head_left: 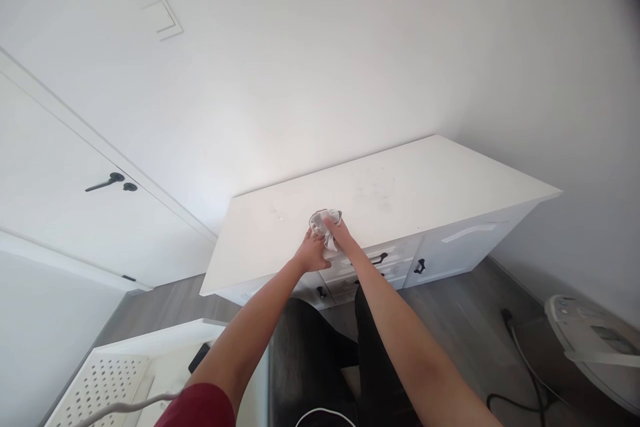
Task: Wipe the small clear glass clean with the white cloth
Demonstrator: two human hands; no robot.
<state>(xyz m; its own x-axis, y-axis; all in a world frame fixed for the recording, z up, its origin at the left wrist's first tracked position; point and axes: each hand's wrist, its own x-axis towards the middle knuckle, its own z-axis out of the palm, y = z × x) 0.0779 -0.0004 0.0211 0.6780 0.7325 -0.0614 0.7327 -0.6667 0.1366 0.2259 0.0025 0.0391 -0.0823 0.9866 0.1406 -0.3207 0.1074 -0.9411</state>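
Observation:
A small crumpled grey-white cloth (pixel 323 221) lies on the top of a white cabinet (pixel 410 180), near its front edge. My left hand (pixel 311 254) reaches up to the cloth with its fingers closed on its lower part. My right hand (pixel 340 232) grips the same cloth from the right side, fingers curled over it. Both arms stretch forward over my dark trousers. Faint smudges show on the cabinet top to the right of the cloth.
The cabinet has drawers with black knobs (pixel 419 267) and handles below its top. A white door with a black lever handle (pixel 105 182) is at the left. A white perforated board (pixel 100 380) lies lower left. A white round device (pixel 595 340) and a black cable (pixel 525 360) sit on the grey floor at right.

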